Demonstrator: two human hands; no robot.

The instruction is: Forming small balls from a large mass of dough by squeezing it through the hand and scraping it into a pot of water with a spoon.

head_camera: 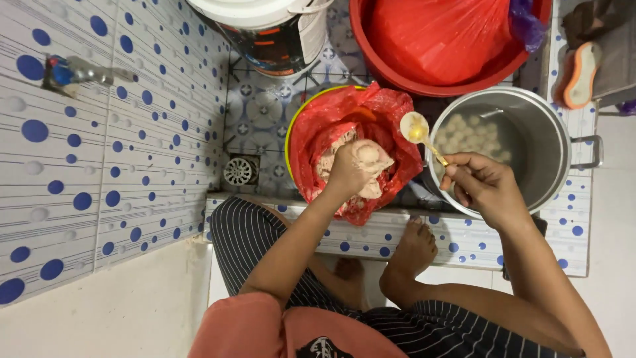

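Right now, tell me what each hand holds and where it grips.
Right hand pinches the spoon by its handle end. Left hand squeezes a lump of pale paste in its fist.

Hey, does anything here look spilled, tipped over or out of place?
Nothing stands out. The left hand squeezes pale paste over the red-bag-lined bowl, the right hand holds a spoon beside the steel pot of pale balls in water. No spill shows.

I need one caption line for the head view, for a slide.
Left hand squeezes pale paste; right hand holds a spoon beside the pot.
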